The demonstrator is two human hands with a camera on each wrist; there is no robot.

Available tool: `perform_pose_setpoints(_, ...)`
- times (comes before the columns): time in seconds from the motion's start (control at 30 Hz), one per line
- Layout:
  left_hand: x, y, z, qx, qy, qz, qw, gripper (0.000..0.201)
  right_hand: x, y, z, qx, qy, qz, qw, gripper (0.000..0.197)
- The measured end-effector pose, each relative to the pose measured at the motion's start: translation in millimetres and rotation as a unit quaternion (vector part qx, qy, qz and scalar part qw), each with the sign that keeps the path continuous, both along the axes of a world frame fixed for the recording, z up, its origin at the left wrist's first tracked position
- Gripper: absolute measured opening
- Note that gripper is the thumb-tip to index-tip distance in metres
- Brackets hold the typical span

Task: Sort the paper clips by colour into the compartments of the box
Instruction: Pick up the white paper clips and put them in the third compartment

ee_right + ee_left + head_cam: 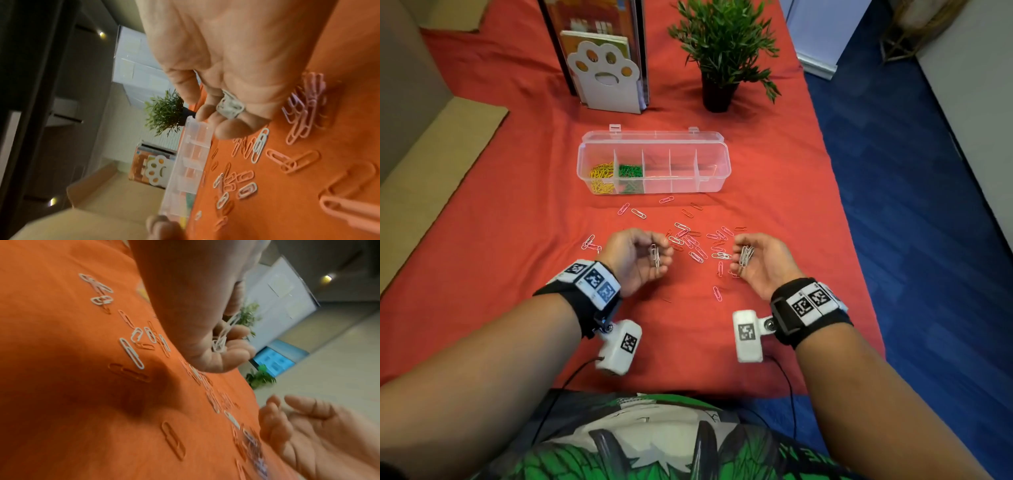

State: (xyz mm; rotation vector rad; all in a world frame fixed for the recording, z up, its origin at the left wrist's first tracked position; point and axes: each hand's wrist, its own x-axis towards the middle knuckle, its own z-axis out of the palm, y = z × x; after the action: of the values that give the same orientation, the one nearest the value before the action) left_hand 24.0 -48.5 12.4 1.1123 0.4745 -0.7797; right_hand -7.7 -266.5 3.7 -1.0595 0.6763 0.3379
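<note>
A clear plastic box with several compartments stands open on the red cloth; yellow clips fill its leftmost compartment and green clips the one beside it. Loose pink, white and red clips lie scattered in front of the box. My left hand is palm up, fingers curled round a few white clips. My right hand is also palm up, cupping a bunch of white clips.
A white paw-shaped bookend with books and a potted green plant stand behind the box. Cardboard lies at the left. The table's right edge drops to blue floor.
</note>
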Motion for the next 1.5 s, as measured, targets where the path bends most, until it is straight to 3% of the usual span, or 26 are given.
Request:
perform_pose_setpoints(0.03,2.3,3.9,0.7,0.003,0.005,0.021,1.0,0.021,4.7,0.5,-2.2,-0.089,0.01,0.034,0.995,0.016)
perform_pose_setpoints(0.07,5.6,6.3,0.2,0.029,0.001,0.036,0.999,0.022,9.5,0.7,-6.7,-0.225,0.016,0.1,0.969,0.014)
perform_pose_setpoints(0.13,14.7,11.0,-7.3,0.129,-0.029,0.046,0.99,0.023,14.5,3.9,-13.2,-0.489,0.009,0.243,0.838,0.009)
perform_pose_setpoints(0.17,19.8,14.6,-12.2,0.196,-0.058,0.04,0.978,0.021,14.3,6.3,-17.1,-0.568,0.0,0.286,0.772,0.016)
perform_pose_setpoints(0.2,23.6,19.6,-16.4,0.275,-0.099,0.028,0.956,0.018,12.8,9.2,-21.0,-0.62,-0.014,0.313,0.72,0.026)
perform_pose_setpoints(0.27,27.3,30.7,-21.6,0.432,-0.187,0.001,0.882,0.013,8.3,17.9,-25.6,-0.677,-0.039,0.339,0.653,0.04)
perform_pose_setpoints(0.37,26.5,39.8,-18.7,0.557,-0.292,-0.088,0.773,0.02,7.2,31.9,-27.4,-0.717,-0.068,0.363,0.591,0.035)
perform_pose_setpoints(0.43,27.6,40.5,-19.6,0.585,-0.332,-0.16,0.723,0.023,8.4,37.6,-27.1,-0.728,-0.077,0.384,0.563,0.035)
perform_pose_setpoints(0.5,29.5,38.6,-24.9,0.577,-0.36,-0.208,0.703,0.026,10.6,39.3,-27.3,-0.72,-0.082,0.401,0.56,0.036)
perform_pose_setpoints(0.53,30.0,36.7,-28.2,0.571,-0.371,-0.226,0.697,0.026,12.2,38.7,-27.6,-0.705,-0.079,0.409,0.574,0.037)
perform_pose_setpoints(0.6,30.3,30.8,-32.2,0.57,-0.385,-0.259,0.678,0.027,17.5,36.2,-27.5,-0.65,-0.069,0.412,0.635,0.034)
perform_pose_setpoints(0.7,31.0,23.8,-33.6,0.585,-0.4,-0.298,0.639,0.025,23.3,32.5,-21.6,-0.55,-0.059,0.359,0.752,0.015)
perform_pose_setpoints(0.73,31.2,23.4,-34.2,0.586,-0.401,-0.305,0.635,0.023,24.6,31.4,-19.6,-0.519,-0.051,0.336,0.785,0.018)
perform_pose_setpoints(0.8,31.7,23.9,-34.8,0.586,-0.397,-0.307,0.637,0.017,26.1,27.1,-16.7,-0.431,-0.038,0.279,0.857,0.02)
perform_pose_setpoints(0.9,31.5,27.0,-37.8,0.571,-0.394,-0.289,0.66,0.013,25.1,17.4,-13.0,-0.208,-0.007,0.137,0.968,0.026)
perform_pose_setpoints(0.97,31.5,29.9,-39.3,0.547,-0.376,-0.239,0.709,0.01,23.3,10.5,-9.1,-0.087,0.021,0.06,0.994,0.02)
perform_pose_setpoints(1.03,33.0,31.0,-38.0,0.498,-0.328,-0.189,0.78,0.009,22.8,6.8,-11.8,-0.111,0.044,0.076,0.99,0.016)
perform_pose_setpoints(1.07,33.8,30.0,-36.0,0.46,-0.293,-0.167,0.822,0.011,24.0,7.3,-15.1,-0.195,0.052,0.128,0.971,0.014)
perform_pose_setpoints(1.1,34.7,28.7,-33.9,0.41,-0.25,-0.135,0.867,0.015,25.1,8.8,-18.7,-0.308,0.05,0.199,0.929,0.011)
perform_pose_setpoints(1.17,35.0,25.1,-26.0,0.279,-0.136,-0.028,0.95,0.023,22.9,18.5,-21.5,-0.502,0.023,0.335,0.797,0.005)
perform_pose_setpoints(1.23,36.2,23.4,-15.4,0.149,-0.044,0.073,0.985,0.025,16.9,27.4,-26.4,-0.612,-0.009,0.392,0.687,0.025)
perform_pose_setpoints(1.27,37.5,23.3,-10.7,0.103,-0.02,0.096,0.99,0.025,13.5,31.6,-26.2,-0.641,-0.021,0.4,0.655,0.033)
perform_pose_setpoints(1.37,46.8,21.8,-4.3,0.073,-0.013,0.115,0.991,0.024,12.2,39.2,-23.7,-0.664,-0.043,0.426,0.613,0.039)
perform_pose_setpoints(1.5,57.7,12.5,-5.6,0.178,-0.074,0.068,0.979,0.022,18.3,37.2,-18.1,-0.65,-0.049,0.434,0.622,0.037)
